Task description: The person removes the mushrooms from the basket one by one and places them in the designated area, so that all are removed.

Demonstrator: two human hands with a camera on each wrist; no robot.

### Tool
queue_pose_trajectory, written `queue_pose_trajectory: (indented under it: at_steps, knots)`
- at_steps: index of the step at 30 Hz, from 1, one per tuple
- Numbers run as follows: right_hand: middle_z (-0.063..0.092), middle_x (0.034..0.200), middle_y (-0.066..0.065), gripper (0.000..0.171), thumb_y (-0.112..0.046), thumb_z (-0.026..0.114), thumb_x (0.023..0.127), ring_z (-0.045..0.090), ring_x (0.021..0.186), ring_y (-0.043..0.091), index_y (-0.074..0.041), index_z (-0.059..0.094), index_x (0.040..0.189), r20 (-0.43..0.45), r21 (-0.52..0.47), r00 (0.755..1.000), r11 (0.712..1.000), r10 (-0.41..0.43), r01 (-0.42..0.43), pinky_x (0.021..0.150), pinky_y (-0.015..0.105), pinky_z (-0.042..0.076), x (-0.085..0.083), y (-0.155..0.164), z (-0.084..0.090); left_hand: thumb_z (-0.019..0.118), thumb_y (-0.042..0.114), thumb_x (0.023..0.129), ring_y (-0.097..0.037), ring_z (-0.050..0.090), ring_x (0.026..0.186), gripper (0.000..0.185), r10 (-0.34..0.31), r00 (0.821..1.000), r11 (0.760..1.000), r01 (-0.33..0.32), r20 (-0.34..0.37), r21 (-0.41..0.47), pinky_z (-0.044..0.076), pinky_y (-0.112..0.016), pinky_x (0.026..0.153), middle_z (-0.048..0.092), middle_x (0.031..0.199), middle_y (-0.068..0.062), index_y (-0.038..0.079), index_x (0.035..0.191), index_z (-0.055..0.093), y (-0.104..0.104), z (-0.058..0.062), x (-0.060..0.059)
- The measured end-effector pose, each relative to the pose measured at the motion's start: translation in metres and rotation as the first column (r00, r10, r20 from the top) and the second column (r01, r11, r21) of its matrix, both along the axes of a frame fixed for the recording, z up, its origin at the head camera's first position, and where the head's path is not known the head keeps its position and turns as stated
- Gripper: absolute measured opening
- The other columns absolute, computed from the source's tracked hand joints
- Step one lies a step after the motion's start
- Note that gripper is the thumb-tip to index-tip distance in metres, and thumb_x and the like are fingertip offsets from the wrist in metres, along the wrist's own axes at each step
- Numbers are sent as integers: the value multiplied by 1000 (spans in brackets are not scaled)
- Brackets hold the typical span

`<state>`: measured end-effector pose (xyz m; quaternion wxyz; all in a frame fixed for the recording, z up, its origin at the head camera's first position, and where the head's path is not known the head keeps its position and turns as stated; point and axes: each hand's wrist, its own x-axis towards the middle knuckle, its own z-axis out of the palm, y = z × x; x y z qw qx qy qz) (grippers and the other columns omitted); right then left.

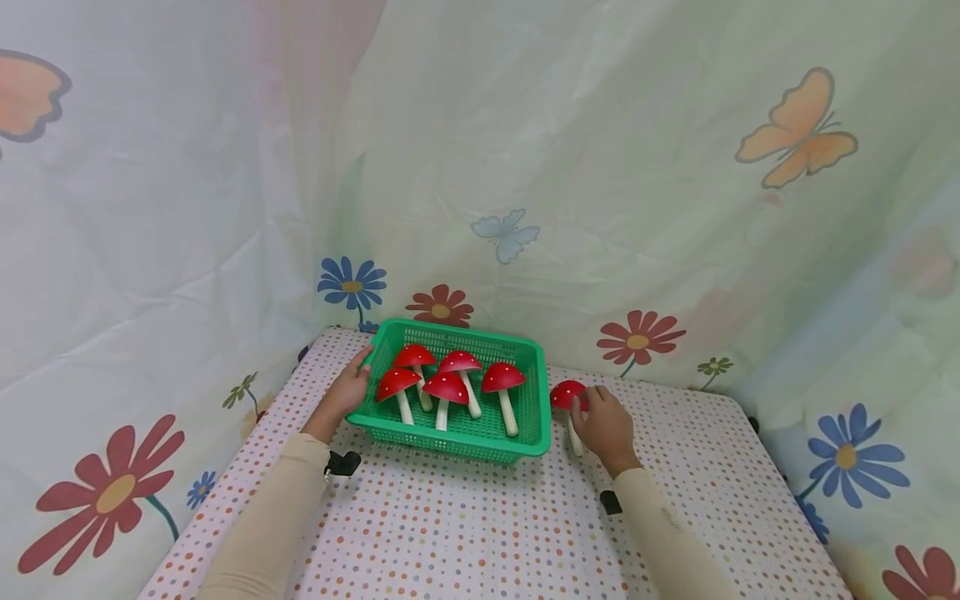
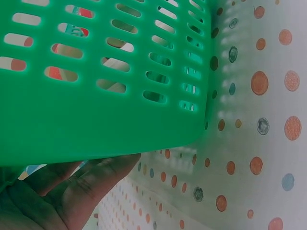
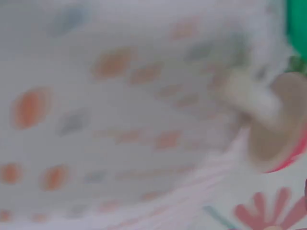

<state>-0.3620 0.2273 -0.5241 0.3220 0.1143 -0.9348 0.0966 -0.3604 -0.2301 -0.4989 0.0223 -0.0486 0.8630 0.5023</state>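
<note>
A green plastic basket (image 1: 457, 444) stands on the dotted tablecloth and holds several red white-spotted mushrooms (image 1: 447, 388) with pale stems. My left hand (image 1: 351, 390) grips the basket's left rim, thumb on top. In the left wrist view the fingers (image 2: 76, 184) lie under the slotted basket wall (image 2: 96, 120). Just right of the basket, my right hand (image 1: 602, 423) holds one more red mushroom (image 1: 564, 392) at its cap, and its stem points toward me. The right wrist view is blurred; it shows that mushroom's cap underside (image 3: 273, 134) and stem.
The table (image 1: 480, 533) carries a white cloth with coloured dots, and its front half is bare cloth. Curtains printed with flowers and butterflies (image 1: 798, 129) close in the back and both sides. Black clips (image 1: 343, 462) sit at both wrists.
</note>
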Motion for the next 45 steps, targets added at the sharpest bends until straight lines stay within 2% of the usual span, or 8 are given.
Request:
queue_pose_trajectory:
  at_steps: [5, 10, 13, 20, 24, 27, 36, 45]
  knots:
    - [69, 88, 12, 15, -18, 64, 92, 64, 68, 24, -3, 67, 96, -35, -182, 994, 977, 103, -108, 56, 39, 54, 0, -31, 34, 23, 28, 109, -43, 14, 150, 51, 1, 1000, 1000, -1, 10, -21, 16, -65, 117, 15, 165, -16, 27, 160, 14, 1, 3, 0]
    - [70, 93, 9, 17, -20, 61, 97, 65, 75, 23, -6, 68, 104, 96, -405, 956, 888, 277, -216, 63, 35, 54, 7, -78, 65, 23, 29, 109, -43, 14, 150, 51, 7, 1000, 1000, -6, 14, -22, 16, -65, 118, 15, 165, -16, 27, 160, 14, 0, 3, 0]
    - [69, 102, 9, 20, -21, 62, 97, 64, 83, 23, -7, 65, 111, 209, -569, 903, 798, 375, -200, 68, 32, 54, 12, -106, 72, 23, 28, 109, -44, 15, 150, 51, 6, 1000, 1000, -6, 12, -20, 16, -65, 117, 15, 165, -17, 26, 160, 14, 1, 3, 1]
    - [63, 113, 18, 32, -10, 65, 95, 62, 82, 17, -1, 60, 125, 314, -888, 730, 460, 606, 0, 68, 33, 57, 2, -154, 53, 23, 26, 109, -44, 15, 150, 51, 13, 1000, 1000, -13, 10, -7, 16, -65, 118, 15, 165, -18, 24, 160, 14, 2, -1, 5]
    - [59, 122, 21, 38, -4, 63, 94, 58, 92, 16, 0, 55, 131, 396, -908, 658, 382, 641, 174, 79, 40, 57, -7, -166, 33, 23, 26, 109, -43, 14, 150, 51, 6, 1000, 1000, -6, 17, -6, 15, -64, 118, 14, 165, -17, 25, 160, 14, 4, -3, 3]
    - [57, 123, 22, 41, 1, 64, 91, 55, 94, 19, 0, 55, 132, 460, -880, 636, 414, 620, 233, 80, 42, 56, -11, -170, 24, 23, 27, 109, -43, 14, 150, 52, -2, 1000, 1000, 3, 20, -13, 16, -65, 118, 14, 165, -17, 26, 160, 13, 5, -3, 2]
    - [67, 115, 22, 49, 3, 77, 79, 65, 104, 32, 4, 57, 125, 636, -648, 648, 746, 419, 154, 70, 35, 58, -13, -182, 23, 23, 26, 109, -42, 12, 151, 51, 2, 1000, 1000, -2, -18, 1, 14, -64, 119, 13, 166, -15, 25, 160, 15, 1, 1, 2]
    - [72, 103, 16, 35, -7, 77, 84, 67, 93, 27, 1, 63, 115, 635, -563, 697, 817, 333, 122, 71, 35, 57, -12, -183, 23, 22, 24, 109, -40, 12, 152, 51, -2, 1000, 1000, 1, -22, -18, 13, -63, 120, 12, 167, -12, 24, 160, 15, 1, 0, 0]
